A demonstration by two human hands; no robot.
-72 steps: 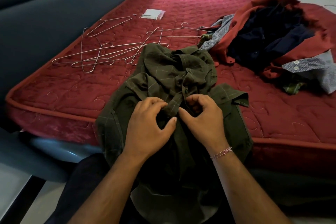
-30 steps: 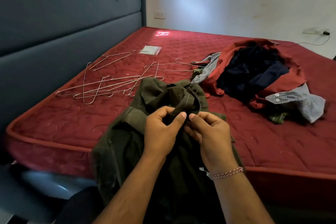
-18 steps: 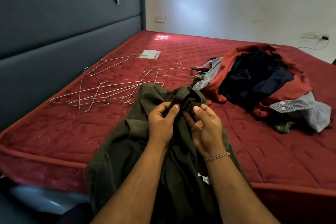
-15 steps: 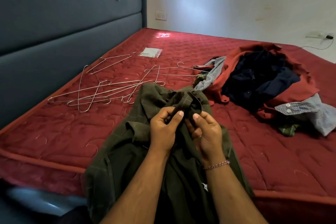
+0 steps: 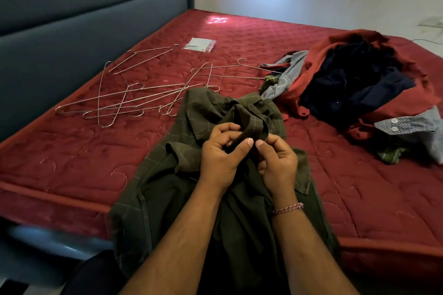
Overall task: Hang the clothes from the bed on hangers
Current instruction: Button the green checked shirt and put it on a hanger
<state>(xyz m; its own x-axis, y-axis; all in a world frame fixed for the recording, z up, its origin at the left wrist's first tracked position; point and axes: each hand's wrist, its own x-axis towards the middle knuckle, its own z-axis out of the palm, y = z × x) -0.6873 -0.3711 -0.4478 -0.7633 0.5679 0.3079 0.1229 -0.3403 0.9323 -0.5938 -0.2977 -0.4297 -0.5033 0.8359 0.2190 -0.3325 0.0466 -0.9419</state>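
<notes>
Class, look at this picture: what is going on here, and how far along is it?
A person works on a dark green checked shirt draped over the edge of the red mattress. The left hand and right hand both pinch its fabric near the collar. Wire hangers lie unused behind it, and a pile of clothes waits to the right.

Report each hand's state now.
Left hand: closed, pinching the green shirt near its collar.
Right hand: closed, pinching the same shirt.
</notes>
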